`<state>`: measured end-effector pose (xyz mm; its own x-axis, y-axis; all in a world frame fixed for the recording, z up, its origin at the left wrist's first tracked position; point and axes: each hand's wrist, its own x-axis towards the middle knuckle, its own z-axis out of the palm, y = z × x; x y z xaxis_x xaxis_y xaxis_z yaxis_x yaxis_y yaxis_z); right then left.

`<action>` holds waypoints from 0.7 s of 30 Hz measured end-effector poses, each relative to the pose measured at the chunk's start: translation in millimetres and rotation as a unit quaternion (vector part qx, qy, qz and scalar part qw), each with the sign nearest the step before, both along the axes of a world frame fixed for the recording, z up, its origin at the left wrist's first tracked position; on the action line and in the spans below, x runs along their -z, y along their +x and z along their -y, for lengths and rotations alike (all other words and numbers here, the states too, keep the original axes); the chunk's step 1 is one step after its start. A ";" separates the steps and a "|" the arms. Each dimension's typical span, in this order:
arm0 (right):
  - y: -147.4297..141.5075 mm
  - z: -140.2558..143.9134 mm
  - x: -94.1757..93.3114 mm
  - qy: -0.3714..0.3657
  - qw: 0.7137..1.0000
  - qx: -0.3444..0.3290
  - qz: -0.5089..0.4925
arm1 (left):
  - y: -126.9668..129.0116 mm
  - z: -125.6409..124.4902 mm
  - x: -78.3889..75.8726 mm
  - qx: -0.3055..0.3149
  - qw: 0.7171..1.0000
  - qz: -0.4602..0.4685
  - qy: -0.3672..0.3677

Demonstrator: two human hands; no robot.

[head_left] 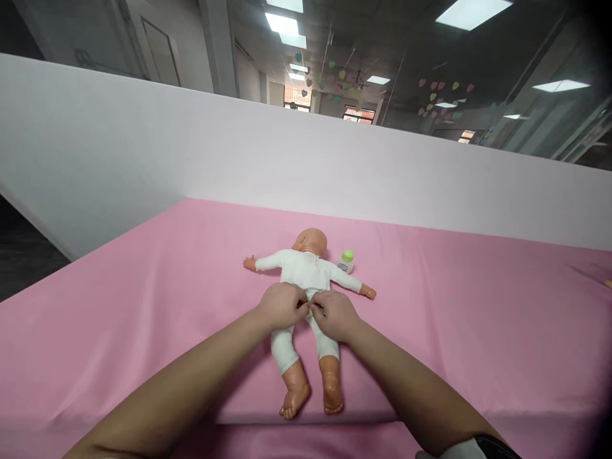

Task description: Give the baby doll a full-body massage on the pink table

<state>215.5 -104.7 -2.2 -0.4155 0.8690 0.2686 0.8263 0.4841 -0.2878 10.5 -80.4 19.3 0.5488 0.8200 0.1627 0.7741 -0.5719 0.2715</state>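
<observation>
Doll (306,274) lies face up on a pink-covered table (143,306), roughly midway across, nearer the far edge than the near one. Head points to the far edge, feet to the near edge. Arms spread out sideways. Bare head, bare hands, bare feet; body in a white bodysuit (308,271) with legs covered to below the knee.

Left hand (282,306) rests on the doll's hip area, fingers curled together and pinched on the white fabric at the crotch. Right hand (335,314) sits just beside it, touching it, fingers likewise bunched and pinching the same fabric. Fingertips of both hands meet at the middle of the garment. Whether a fastener lies between them: cannot tell, too small.

Both forearms run in from the near edge, bare. A dark band (492,443) shows at the right wrist edge of view.

Small white bottle with green cap (347,260) stands upright just beside the doll's head, near its shoulder, toward the far edge.

White partition wall (143,146) rises behind the far edge of the table. Ceiling lights (284,24) and hanging paper hearts (437,86) above it.
</observation>
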 end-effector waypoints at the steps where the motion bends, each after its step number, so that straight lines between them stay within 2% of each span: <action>1: -1.2 -2.2 -1.6 -0.005 1.000 0.006 0.015 | 0.2 -0.7 0.1 -0.001 1.000 -0.009 -0.004; 6: -9.0 -22.1 -1.5 0.000 0.998 0.023 0.055 | 3.6 -3.2 10.2 -0.043 0.999 0.011 0.032; 10: -12.0 -26.8 8.7 0.028 0.999 0.008 0.038 | 3.3 -3.1 22.6 -0.004 0.993 0.035 0.111; 14: -9.6 -20.5 18.5 0.105 0.994 -0.007 -0.013 | 0.6 -2.0 27.8 0.018 0.982 0.068 0.176; 17: -7.9 -20.0 20.7 0.127 0.991 -0.007 -0.043 | -0.3 -2.9 27.3 0.021 0.982 0.081 0.171; 21: -6.6 -29.4 18.6 0.066 0.996 -0.031 -0.054 | 0.5 -8.6 26.2 0.018 0.990 0.065 0.123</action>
